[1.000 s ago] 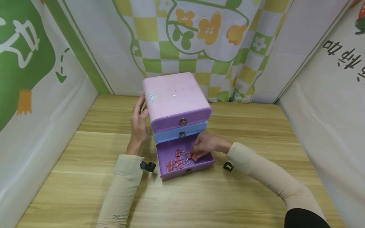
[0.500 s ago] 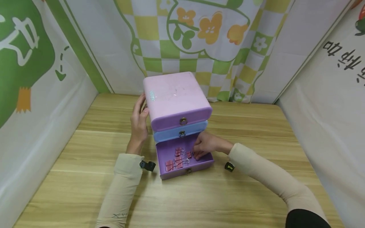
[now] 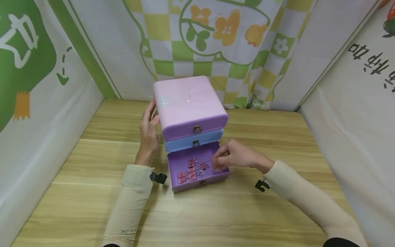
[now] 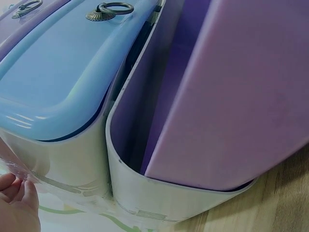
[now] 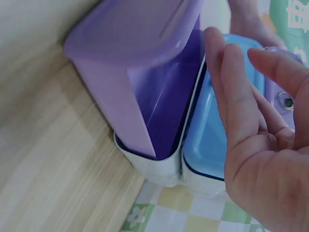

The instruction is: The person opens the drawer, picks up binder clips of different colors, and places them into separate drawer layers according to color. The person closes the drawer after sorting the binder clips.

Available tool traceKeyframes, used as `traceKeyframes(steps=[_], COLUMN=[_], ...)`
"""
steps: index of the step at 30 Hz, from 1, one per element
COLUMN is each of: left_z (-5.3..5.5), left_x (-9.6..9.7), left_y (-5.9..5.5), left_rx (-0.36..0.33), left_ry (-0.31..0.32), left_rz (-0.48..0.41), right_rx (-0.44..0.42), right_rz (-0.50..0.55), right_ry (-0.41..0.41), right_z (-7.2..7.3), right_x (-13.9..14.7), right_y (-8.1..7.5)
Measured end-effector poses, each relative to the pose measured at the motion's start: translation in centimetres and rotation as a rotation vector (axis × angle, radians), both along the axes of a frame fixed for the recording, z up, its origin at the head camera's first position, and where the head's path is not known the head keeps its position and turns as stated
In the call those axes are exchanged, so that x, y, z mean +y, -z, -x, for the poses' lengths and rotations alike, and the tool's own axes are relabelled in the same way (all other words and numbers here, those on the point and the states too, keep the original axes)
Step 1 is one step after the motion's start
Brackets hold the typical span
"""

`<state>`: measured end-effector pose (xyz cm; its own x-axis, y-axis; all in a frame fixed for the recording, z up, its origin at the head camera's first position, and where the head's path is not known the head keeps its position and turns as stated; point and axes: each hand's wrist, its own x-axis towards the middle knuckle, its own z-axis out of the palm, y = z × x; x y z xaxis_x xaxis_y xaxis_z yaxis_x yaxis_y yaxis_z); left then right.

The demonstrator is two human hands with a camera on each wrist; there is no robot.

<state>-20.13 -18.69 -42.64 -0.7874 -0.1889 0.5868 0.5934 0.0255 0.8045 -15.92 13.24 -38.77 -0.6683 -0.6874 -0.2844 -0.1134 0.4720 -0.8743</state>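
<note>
A small chest with a pink top (image 3: 188,101) stands on the table, its bottom purple drawer (image 3: 177,161) pulled out. Several pinkish-red binder clips (image 3: 192,173) lie in that drawer, their wire handles pointing right. My left hand (image 3: 148,135) rests against the chest's left side, with fingertips at the wall in the left wrist view. My right hand (image 3: 236,156) is over the drawer's right edge, to the right of the clips. In the right wrist view its fingers (image 5: 236,87) are loosely extended, thumb apart, and nothing shows between them.
A blue middle drawer (image 3: 194,140) and a purple top drawer (image 3: 195,127), both with ring pulls, are closed above the open one. Behind the chest hangs a checkered curtain (image 3: 182,51). White printed walls (image 3: 348,103) border the wooden table (image 3: 262,212) at the sides.
My right hand has let go of the binder clip at the right and risen away, up and to the right. The clip stays in the drawer. My left hand keeps its place.
</note>
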Motion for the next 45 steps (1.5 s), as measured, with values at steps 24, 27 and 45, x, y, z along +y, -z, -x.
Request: traceKeyframes(steps=[24,27,45], left_z=[0.2,0.2,0.1], left_x=[0.0,0.0,0.0], left_y=[0.1,0.2,0.1], left_rx=[-0.005,-0.008,-0.004], left_ry=[-0.002,-0.003,0.001], left_rz=[0.005,0.005,0.022], right_rx=[-0.322,-0.402,-0.651], right_rz=[0.072,0.129,0.361], right_ry=[0.127,0.203,0.501], right_z=[-7.2,-7.5,-8.4], right_x=[0.9,0.4,-3.3], right_y=[6.6,7.8,9.7])
